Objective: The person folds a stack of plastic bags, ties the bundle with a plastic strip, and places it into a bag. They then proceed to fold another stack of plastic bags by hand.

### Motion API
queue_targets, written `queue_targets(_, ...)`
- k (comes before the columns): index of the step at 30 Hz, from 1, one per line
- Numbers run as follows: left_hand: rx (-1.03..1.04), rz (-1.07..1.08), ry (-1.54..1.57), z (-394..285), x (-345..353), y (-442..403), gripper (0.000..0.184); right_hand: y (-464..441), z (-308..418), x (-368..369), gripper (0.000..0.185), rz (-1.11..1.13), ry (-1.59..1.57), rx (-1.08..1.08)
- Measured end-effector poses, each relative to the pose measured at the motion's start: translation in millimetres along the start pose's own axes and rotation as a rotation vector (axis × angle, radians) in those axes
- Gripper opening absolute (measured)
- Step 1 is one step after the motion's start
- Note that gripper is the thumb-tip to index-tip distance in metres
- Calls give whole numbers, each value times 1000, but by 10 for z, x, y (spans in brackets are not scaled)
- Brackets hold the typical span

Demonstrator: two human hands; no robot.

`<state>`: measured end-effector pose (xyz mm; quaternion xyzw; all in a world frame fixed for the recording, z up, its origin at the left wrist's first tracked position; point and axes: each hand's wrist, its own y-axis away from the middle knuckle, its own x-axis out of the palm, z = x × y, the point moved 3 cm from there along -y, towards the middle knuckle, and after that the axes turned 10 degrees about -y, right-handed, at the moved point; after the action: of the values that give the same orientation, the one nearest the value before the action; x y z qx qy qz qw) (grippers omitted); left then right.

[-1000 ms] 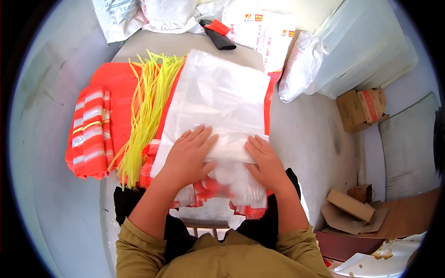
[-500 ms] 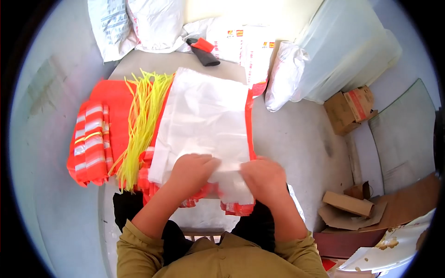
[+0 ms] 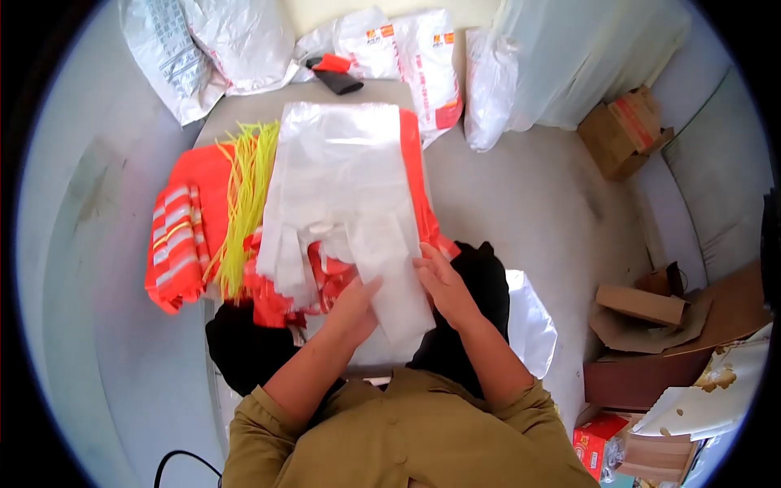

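A translucent white plastic bag (image 3: 338, 167) with strap-like handles lies flat in front of me, on top of red bags (image 3: 412, 154). One of its handle strips hangs toward my lap between my hands. My left hand (image 3: 355, 309) is closed on the strip's left edge, its thumb on top. At the right edge of the same strip, the thumb and fingers of my right hand (image 3: 446, 286) hold the plastic. Crumpled red plastic (image 3: 333, 276) shows between the handles. To the left lies a bundle of yellow ties (image 3: 248, 203).
Folded orange cloth with silver stripes (image 3: 179, 240) lies at the left, by the wall. White sacks (image 3: 236, 45) and a black-and-red item (image 3: 335, 77) are at the back. Cardboard boxes (image 3: 625, 130) and flattened cardboard (image 3: 643, 305) stand on the right. A white sheet (image 3: 529, 325) is beside my knee.
Both hands have moved slightly down, from the middle of the bag to its lower right handle. The handles now lie spread apart and visible. The view has shifted a little.
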<state>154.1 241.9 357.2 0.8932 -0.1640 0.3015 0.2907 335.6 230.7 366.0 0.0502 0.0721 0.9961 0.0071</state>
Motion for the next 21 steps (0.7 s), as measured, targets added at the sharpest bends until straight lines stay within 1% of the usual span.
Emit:
queue_targets(1, -21, -5, 25, 90, -37, 9, 37, 9, -92, -47, 53, 2, 37, 4)
queue_targets(2, -1, -11, 2, 162, -68, 19, 37, 57, -98, -83, 49, 38, 18, 106)
queue_targets(5, 21, -23, -26, 268, -114, 51, 38, 91, -124, -128, 38, 60, -5, 169)
queue_targets(6, 27, -31, -32, 281, -111, 49, 38, 95, -151, -131, 28, 22, -34, 152)
queue_targets(9, 40, -45, -45, 348, -122, 23, 38, 39, -251, -110, 21, 49, 178, -248)
queue_targets(11, 47, -52, -54, 396, -150, 9, 38, 26, -316, -87, 18, -6, 175, -211)
queue_targets(12, 52, -44, -57, 405, -148, 13, 38, 18, -319, -60, 17, -33, 173, -193)
queue_targets(15, 66, -30, -71, 430, -147, 28, 39, 41, -294, 17, 16, -74, 277, -239)
queue_targets(18, 64, -50, -82, 478, -180, 22, 41, 59, -351, 68, 17, -100, 274, -276)
queue_targets(21, 44, -91, -81, 485, -173, 39, 43, 82, -309, 56, 25, -60, 268, -260)
